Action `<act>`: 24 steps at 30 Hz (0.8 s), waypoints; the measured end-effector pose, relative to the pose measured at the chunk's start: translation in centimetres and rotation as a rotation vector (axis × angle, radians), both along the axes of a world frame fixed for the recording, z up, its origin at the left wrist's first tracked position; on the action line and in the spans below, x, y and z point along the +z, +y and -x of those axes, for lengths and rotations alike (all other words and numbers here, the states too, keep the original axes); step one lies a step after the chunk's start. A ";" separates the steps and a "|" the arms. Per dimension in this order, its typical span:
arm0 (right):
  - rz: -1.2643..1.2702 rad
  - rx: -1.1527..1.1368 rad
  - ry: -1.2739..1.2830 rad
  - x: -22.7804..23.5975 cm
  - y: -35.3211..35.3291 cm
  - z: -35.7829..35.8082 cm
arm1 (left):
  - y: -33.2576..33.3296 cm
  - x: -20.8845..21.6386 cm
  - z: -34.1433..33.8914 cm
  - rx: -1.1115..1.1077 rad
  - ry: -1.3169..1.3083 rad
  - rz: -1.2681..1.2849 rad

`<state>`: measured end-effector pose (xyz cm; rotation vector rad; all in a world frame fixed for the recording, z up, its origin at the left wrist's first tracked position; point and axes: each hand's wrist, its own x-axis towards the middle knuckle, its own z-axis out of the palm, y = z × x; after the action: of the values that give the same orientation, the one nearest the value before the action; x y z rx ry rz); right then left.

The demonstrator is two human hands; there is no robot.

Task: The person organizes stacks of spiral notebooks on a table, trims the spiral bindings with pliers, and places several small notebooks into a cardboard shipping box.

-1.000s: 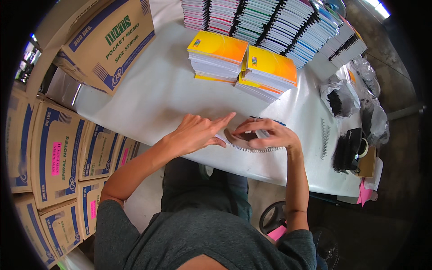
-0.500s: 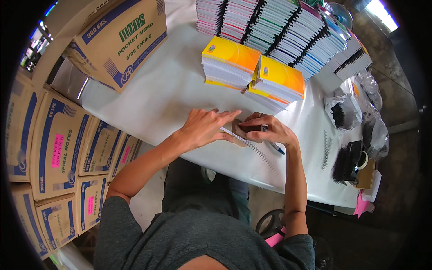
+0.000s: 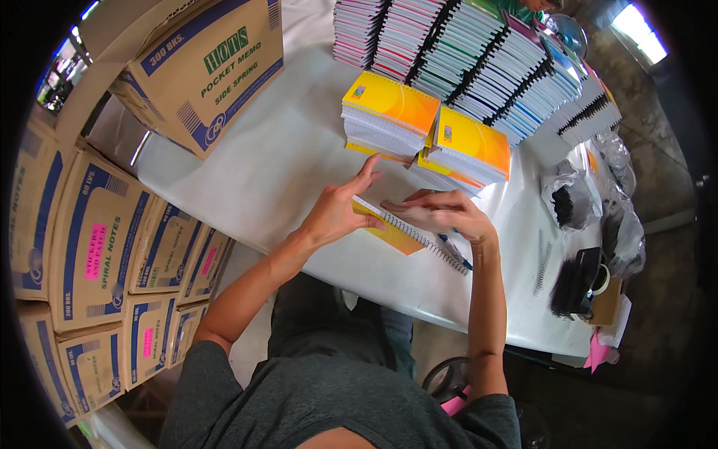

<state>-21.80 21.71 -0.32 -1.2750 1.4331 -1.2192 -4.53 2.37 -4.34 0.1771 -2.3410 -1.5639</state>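
A small spiral notebook (image 3: 396,233) with a yellow cover is tilted up at the table's near edge. My left hand (image 3: 340,212) grips its far left end, thumb against the cover and index finger stretched away. A wire coil (image 3: 437,251) runs along the notebook's upper edge, and its loose end sticks out past the near right corner. My right hand (image 3: 456,213) is beside the coil, fingers closed on a flat brown piece (image 3: 415,217) partly hidden and blurred. A blue pen (image 3: 455,251) lies under the right hand.
Stacks of yellow-orange notebooks (image 3: 393,105) stand just beyond my hands, with rows of spiral-bound books (image 3: 479,67) behind. A carton (image 3: 209,75) sits at far left; more cartons (image 3: 97,239) are piled beside the table. Loose coils (image 3: 542,262), plastic bags (image 3: 572,194) and tape (image 3: 600,278) lie right.
My left hand has tipped upward, its index finger now pointing away, and more of the yellow cover shows. My right hand has flattened along the coil; the coil's loose length past the notebook looks shorter.
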 end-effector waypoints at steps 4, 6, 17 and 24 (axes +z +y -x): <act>-0.299 -0.063 0.200 1.1 -0.8 -0.5 | 0.5 -0.6 0.0 -0.006 0.014 -0.130; -0.069 -0.048 -0.054 0.3 -0.1 0.0 | 0.4 -1.1 0.0 -0.012 0.016 -0.182; -0.164 -0.061 0.096 1.5 -0.9 -1.0 | 0.7 -2.2 -0.1 -0.012 0.038 -0.231; -0.135 -0.089 0.131 1.8 -1.5 -1.3 | 0.9 -2.2 -0.2 -0.011 0.029 -0.257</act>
<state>-20.55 20.19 1.48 -1.2284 1.6532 -1.0926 -4.37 3.27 -6.53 0.1983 -2.1164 -1.8566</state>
